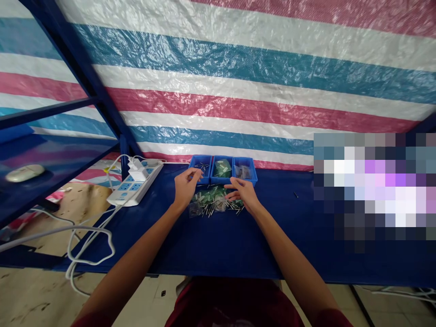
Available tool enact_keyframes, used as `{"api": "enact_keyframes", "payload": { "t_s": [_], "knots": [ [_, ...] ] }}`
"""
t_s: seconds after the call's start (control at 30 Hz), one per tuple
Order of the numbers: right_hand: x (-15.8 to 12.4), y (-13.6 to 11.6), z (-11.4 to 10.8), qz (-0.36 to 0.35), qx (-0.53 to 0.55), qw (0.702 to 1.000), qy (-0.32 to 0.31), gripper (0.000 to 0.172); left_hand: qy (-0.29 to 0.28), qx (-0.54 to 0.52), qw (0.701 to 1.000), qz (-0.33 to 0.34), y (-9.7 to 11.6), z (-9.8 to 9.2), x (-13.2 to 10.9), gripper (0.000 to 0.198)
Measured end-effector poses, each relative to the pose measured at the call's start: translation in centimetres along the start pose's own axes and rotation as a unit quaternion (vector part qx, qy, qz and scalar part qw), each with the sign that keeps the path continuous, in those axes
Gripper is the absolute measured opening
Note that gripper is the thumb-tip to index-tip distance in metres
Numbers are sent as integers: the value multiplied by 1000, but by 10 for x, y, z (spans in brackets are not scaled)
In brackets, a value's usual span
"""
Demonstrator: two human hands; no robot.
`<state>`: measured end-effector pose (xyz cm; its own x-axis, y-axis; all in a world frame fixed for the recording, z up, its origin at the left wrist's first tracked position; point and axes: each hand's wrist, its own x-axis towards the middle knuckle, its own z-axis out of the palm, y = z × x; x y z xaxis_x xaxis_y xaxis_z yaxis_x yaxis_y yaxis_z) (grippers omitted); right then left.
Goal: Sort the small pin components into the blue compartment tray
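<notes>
My left hand point(185, 185) hovers at the front edge of the left blue bin point(200, 169), its fingers pinched together on something too small to make out. My right hand point(242, 193) rests over a pile of small green parts and metal pins point(213, 200) on the blue table, fingers curled down onto the pile. Three small blue bins stand in a row behind the pile: the left one holds a few pins, the middle bin point(222, 169) green parts, the right bin point(244, 170) dark parts.
A white power strip point(136, 184) with plugs and white cables lies at the table's left end, cables hanging over the edge. A blue shelf point(51, 156) on the left carries a white mouse point(24, 172). A striped tarp backs the table. A blurred patch covers the right.
</notes>
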<state>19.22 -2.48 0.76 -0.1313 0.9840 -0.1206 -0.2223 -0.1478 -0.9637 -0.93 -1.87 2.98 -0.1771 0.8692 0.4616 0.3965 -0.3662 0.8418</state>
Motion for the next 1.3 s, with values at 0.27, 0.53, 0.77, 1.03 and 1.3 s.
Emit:
{"api": "enact_keyframes", "payload": {
  "t_s": [0.27, 0.53, 0.77, 1.03, 1.3],
  "knots": [
    [1, 2, -3, -69, -78, 994, 30, 34, -120, 192, 971, 71, -14, 2, 2, 16],
    [2, 5, -4, -115, -158, 980, 36, 27, -225, 409, 878, 102, -28, 13, -7, 23],
    [3, 8, -2, -122, -192, 973, 37, 23, -228, 485, 840, 81, -24, 20, -8, 25],
    [2, 9, -1, -135, -226, 964, 41, 21, -229, 510, 828, 37, -20, 26, -8, 25],
    [3, 10, -2, -152, -256, 953, 50, 21, -236, 504, 829, 55, -11, 10, -2, 21]
  ]
}}
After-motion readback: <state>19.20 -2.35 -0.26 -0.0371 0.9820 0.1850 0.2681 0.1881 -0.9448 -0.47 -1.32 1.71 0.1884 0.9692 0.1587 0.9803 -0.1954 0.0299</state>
